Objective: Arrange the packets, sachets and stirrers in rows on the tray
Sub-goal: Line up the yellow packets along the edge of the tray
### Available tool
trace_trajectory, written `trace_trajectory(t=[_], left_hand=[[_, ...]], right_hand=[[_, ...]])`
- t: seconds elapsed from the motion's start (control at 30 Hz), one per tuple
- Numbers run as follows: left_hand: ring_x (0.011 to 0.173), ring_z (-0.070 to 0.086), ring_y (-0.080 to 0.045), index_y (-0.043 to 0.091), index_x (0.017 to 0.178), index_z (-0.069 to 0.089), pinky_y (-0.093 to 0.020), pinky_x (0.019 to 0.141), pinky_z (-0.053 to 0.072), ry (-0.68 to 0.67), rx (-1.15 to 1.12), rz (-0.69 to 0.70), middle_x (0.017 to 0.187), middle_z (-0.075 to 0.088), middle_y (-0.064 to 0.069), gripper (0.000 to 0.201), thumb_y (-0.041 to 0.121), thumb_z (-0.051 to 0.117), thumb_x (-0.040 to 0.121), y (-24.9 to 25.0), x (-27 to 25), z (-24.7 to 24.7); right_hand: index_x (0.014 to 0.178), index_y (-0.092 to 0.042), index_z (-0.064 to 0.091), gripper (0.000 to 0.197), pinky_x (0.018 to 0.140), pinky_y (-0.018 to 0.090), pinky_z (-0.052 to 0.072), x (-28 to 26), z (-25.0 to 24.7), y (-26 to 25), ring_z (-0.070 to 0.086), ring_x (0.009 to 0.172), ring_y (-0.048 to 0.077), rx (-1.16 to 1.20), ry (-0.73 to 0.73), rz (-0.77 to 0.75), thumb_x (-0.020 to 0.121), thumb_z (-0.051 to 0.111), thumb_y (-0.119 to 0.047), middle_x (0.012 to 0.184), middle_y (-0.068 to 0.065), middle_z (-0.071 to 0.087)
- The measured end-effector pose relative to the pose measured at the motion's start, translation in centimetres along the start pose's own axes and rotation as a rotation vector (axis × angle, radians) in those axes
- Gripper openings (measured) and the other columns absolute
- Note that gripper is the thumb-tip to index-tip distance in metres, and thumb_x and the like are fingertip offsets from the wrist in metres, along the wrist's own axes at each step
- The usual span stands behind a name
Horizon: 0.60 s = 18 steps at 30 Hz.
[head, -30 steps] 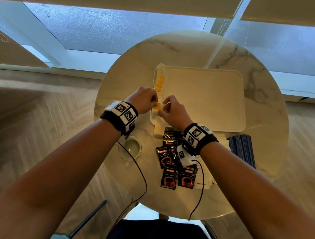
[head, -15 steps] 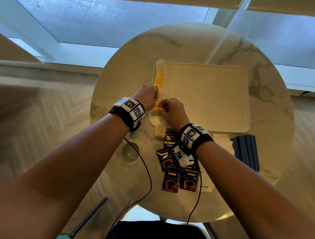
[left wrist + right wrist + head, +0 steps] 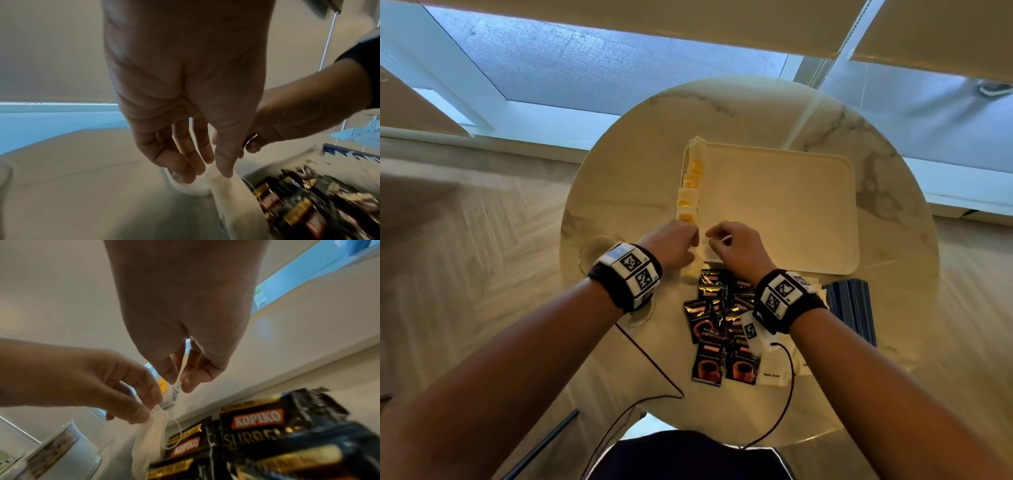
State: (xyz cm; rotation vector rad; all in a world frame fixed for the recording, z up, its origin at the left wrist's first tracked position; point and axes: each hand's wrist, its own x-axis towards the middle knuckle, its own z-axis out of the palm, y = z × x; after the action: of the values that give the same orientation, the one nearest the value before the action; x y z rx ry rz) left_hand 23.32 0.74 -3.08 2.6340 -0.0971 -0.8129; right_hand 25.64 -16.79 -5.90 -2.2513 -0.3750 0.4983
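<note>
A cream tray (image 3: 774,205) lies on the round marble table. Several tea bags with yellow tags (image 3: 691,185) form a row along its left edge. At the row's near end my left hand (image 3: 693,240) pinches a white tea bag (image 3: 226,186) between thumb and fingers. My right hand (image 3: 177,386) is just beside it and pinches the same bag's string, near a yellow tag (image 3: 162,384). Black Kopiko sachets (image 3: 719,329) lie in a loose pile under my right wrist. Dark blue stirrers (image 3: 852,308) and white packets (image 3: 774,373) lie on the table to the right.
A clear glass (image 3: 616,274) stands on the table under my left wrist. The wrist cables trail across the table's near edge. Most of the tray's floor to the right of the tea bag row is bare. Beyond the table are a window and wooden floor.
Both hands have slid toward me along the tray's left edge to its near corner. More of the tea bag row shows beyond them.
</note>
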Motion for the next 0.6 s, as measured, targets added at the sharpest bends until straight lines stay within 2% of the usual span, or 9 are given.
trace_trajectory(t=[0.07, 0.2, 0.37, 0.47, 0.6], left_hand=[[0.097, 0.063, -0.019, 0.021, 0.107, 0.061, -0.041, 0.089, 0.055, -0.017, 0.009, -0.027, 0.111, 0.064, -0.002, 0.022, 0.026, 0.071, 0.087, 0.3, -0.6, 1.0], [0.098, 0.063, -0.020, 0.019, 0.100, 0.064, -0.040, 0.091, 0.054, 0.023, -0.011, -0.010, 0.110, 0.065, -0.003, 0.010, 0.022, 0.066, 0.090, 0.8, -1.8, 1.3], [0.100, 0.064, -0.016, 0.014, 0.110, 0.071, -0.031, 0.092, 0.052, 0.091, -0.048, 0.016, 0.113, 0.067, -0.004, 0.018, 0.020, 0.064, 0.094, 1.2, -3.4, 0.7], [0.101, 0.062, -0.015, 0.016, 0.110, 0.073, -0.026, 0.089, 0.048, 0.143, -0.031, 0.048, 0.115, 0.067, -0.004, 0.020, 0.024, 0.067, 0.092, 1.2, -4.6, 0.5], [0.090, 0.056, -0.009, 0.019, 0.109, 0.074, -0.024, 0.082, 0.047, 0.213, -0.038, 0.115, 0.109, 0.065, 0.001, 0.020, 0.027, 0.069, 0.091, 1.5, -6.0, -0.1]], right_hand=[[0.105, -0.014, 0.074, 0.014, 0.088, 0.024, 0.055, -1.0, -0.3, 0.3, 0.066, 0.091, 0.013, 0.003, -0.015, -0.003, 0.093, 0.067, -0.014, 0.104, 0.002, 0.071], [0.107, -0.013, 0.073, 0.016, 0.090, 0.025, 0.054, -2.6, -0.5, 0.6, 0.066, 0.094, 0.012, 0.004, -0.061, -0.018, 0.094, 0.063, -0.011, 0.106, 0.001, 0.072], [0.111, -0.014, 0.071, 0.021, 0.092, 0.031, 0.055, -3.6, 0.1, 0.5, 0.065, 0.095, 0.014, 0.017, -0.117, -0.014, 0.092, 0.064, -0.009, 0.108, 0.002, 0.069], [0.115, -0.015, 0.068, 0.030, 0.088, 0.031, 0.055, -4.0, 0.6, 0.1, 0.062, 0.095, 0.017, 0.013, -0.173, -0.032, 0.085, 0.073, -0.015, 0.107, 0.003, 0.062], [0.115, -0.019, 0.068, 0.036, 0.079, 0.023, 0.049, -4.0, 1.3, -0.5, 0.058, 0.089, 0.014, 0.016, -0.209, -0.049, 0.083, 0.078, -0.029, 0.105, 0.001, 0.058]])
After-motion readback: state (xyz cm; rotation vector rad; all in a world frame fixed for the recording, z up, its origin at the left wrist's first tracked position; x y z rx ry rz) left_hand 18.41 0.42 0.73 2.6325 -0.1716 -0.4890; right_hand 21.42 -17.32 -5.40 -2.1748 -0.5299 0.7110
